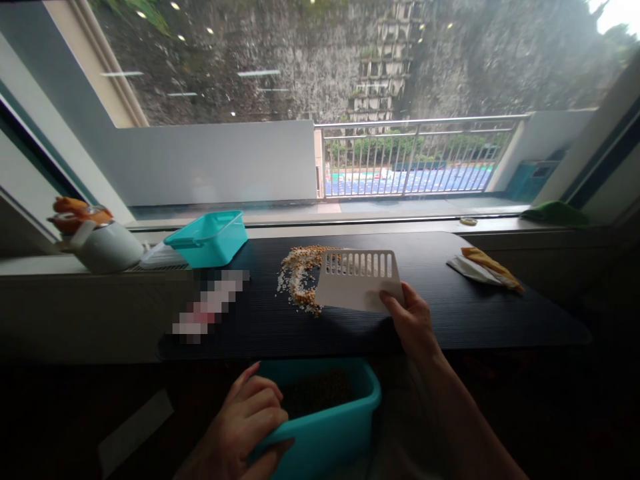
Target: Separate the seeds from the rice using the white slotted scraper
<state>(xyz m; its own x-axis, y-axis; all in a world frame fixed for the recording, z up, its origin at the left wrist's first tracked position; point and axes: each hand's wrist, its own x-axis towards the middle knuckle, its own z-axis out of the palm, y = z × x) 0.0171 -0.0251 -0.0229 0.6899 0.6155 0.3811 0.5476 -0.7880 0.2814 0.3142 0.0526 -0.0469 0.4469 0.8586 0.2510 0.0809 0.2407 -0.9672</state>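
Grains: I see a curved heap of white, rice-like grains and small golden-brown beans (300,283), scattered loosely at its left edge, on the middle of the black wood-grained tabletop (250,330).
Tub: a deep teal plastic tub with rounded corners (325,447) sits below the near table edge; its contents look dark, too dim for me to name.
Scoop: a flat white plastic scoop with a row of slots (350,290) is over the heap's right side — it hides part of the grains, and I cannot tell whether it touches the table.
Around, left to right: a rounded pale pot with an orange top (107,247), a teal rectangular plastic bin (220,237), a pixelated pinkish-white item (207,310), a yellow-brown and white packet (493,267).
Left hand: my left hand (255,413) is closed over the tub's left rim.
Right hand: my right hand (410,317) pinches the scoop's right end — thumb on its face.
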